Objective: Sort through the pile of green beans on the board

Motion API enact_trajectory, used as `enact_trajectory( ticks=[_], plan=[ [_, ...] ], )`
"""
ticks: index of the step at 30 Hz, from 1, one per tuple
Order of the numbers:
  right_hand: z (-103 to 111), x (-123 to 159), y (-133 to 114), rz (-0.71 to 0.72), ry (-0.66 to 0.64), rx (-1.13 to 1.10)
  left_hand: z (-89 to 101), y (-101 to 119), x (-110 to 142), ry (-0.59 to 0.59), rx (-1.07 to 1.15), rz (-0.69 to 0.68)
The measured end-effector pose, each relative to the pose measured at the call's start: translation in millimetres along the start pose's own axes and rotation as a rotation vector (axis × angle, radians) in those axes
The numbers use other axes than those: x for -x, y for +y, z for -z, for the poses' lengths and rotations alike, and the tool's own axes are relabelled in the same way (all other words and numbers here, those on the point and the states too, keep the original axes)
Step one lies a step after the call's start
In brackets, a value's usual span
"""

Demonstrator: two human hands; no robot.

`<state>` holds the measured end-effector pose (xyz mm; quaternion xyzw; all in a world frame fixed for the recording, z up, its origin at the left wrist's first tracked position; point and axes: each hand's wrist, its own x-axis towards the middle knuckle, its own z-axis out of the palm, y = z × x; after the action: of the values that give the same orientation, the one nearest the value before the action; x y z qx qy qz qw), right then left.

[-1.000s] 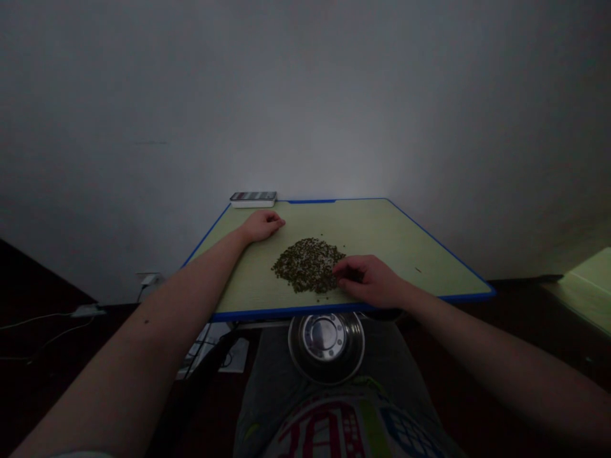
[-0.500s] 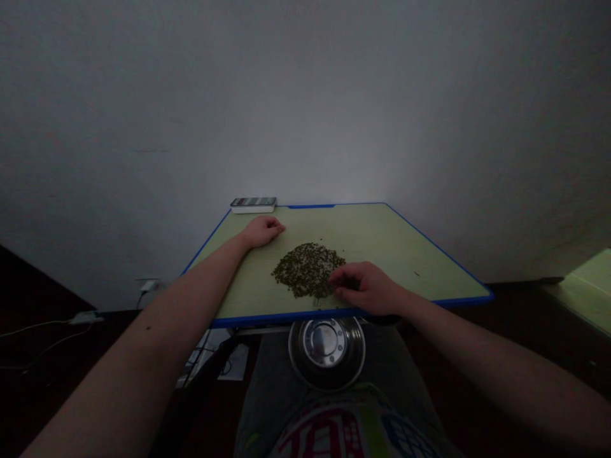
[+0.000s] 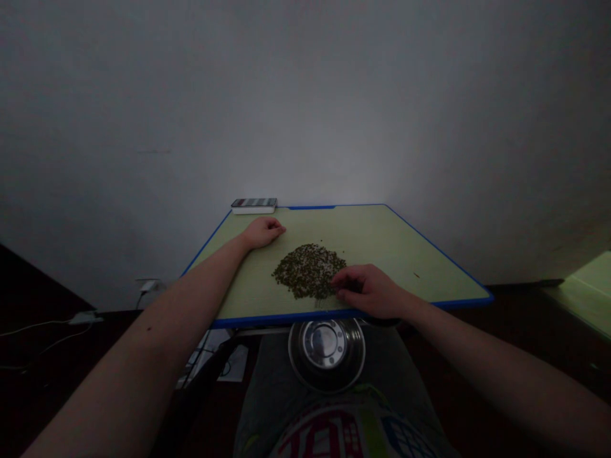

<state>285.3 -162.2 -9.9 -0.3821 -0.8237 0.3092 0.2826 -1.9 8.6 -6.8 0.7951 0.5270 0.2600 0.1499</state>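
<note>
A loose pile of small dark greenish-brown grains or seeds [image 3: 305,270], with paler bits among them, lies spread on the pale tabletop [image 3: 372,235]. At its right edge is my right hand [image 3: 370,289], palm side toward the pile. Its fingers are curved, with a gap between thumb and fingers, and the fingertips touch or hover just over the outermost grains. No held item shows there. Beyond the pile to the left, my left hand [image 3: 262,232] rests on the table with fingers curled in and thumb against them. Nothing shows in it.
A phone on a white box [image 3: 254,206] stands at the far left corner. On my lap, below the table's blue front edge [image 3: 286,318], sits a shiny metal bowl [image 3: 327,353]. A small dark sliver [image 3: 417,275] lies at right. A wall rises behind the table.
My right hand has shifted very slightly to the right along the pile's edge. My left hand keeps its place, and the pile looks the same.
</note>
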Motion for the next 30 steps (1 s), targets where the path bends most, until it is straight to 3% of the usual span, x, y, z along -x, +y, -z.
enact_trajectory(
  ticks=[12, 20, 30],
  plan=[
    [5, 8, -6, 0.004, 0.073, -0.06, -0.4, -3, -1, 0.007, -0.018, -0.022],
    [5, 14, -9, -0.015, 0.034, 0.006, -0.4, -1, -1, 0.006, 0.003, -0.022],
    [7, 11, -1, -0.071, 0.139, 0.078, 0.8, 0, 0, 0.01, -0.003, -0.038]
  ],
)
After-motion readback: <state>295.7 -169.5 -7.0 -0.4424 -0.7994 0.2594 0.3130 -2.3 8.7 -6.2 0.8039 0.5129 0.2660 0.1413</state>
